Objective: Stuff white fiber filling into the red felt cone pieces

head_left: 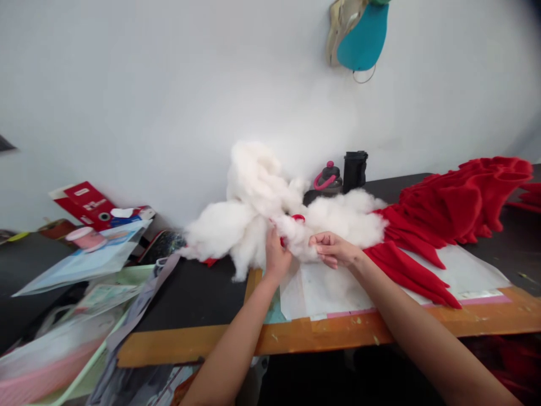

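Observation:
A big heap of white fluffy stuffing point(257, 208) lies on the table against the wall. My left hand point(276, 256) is closed round a small red fabric piece point(297, 218) that is mostly buried in the fluff. My right hand point(333, 248) is curled, fingers pinched on a tuft of the white stuffing next to the red piece. Both hands meet at the front edge of the heap, above a pale sheet point(325, 287) on the table.
A pile of red fabric pieces point(448, 208) spreads to the right. Two dark bottles point(342, 175) stand behind the stuffing. Plastic bags, a red box point(84, 206) and a pink tape roll point(87, 237) clutter the left. The wooden table edge point(296, 335) runs in front.

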{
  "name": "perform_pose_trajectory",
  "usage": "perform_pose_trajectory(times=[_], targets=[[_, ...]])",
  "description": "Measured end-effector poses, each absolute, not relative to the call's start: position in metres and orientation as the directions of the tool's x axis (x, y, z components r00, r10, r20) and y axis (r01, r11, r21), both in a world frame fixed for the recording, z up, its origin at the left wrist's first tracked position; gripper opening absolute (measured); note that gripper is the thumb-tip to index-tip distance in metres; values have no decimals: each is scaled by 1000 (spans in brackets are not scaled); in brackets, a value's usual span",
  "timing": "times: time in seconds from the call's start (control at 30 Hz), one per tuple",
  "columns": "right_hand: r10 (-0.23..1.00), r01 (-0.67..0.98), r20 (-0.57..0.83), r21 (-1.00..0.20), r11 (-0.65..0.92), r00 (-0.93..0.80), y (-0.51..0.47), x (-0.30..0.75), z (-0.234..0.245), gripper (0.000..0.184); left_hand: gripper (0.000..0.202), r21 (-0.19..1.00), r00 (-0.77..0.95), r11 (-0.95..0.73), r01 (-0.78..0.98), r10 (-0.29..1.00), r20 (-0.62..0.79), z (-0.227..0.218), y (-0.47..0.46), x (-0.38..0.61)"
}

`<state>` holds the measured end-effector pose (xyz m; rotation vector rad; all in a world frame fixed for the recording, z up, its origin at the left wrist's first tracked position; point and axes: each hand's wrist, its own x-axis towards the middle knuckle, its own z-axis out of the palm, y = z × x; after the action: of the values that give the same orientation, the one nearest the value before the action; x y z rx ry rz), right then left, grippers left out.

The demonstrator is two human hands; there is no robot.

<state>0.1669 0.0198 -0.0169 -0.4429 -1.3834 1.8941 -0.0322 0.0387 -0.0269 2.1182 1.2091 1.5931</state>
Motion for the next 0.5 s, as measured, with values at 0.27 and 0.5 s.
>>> perform_pose_trajectory(times=[0.27, 0.5], targets=[[711, -478, 241, -865, -151, -661, 10, 164, -11, 41, 45, 721, 131, -595, 355, 795, 592, -31, 39, -28], [944, -234, 302, -935, 266, -130, 24, 140, -4, 29, 44, 888, 110, -459, -30, 882, 459, -26, 42, -25]])
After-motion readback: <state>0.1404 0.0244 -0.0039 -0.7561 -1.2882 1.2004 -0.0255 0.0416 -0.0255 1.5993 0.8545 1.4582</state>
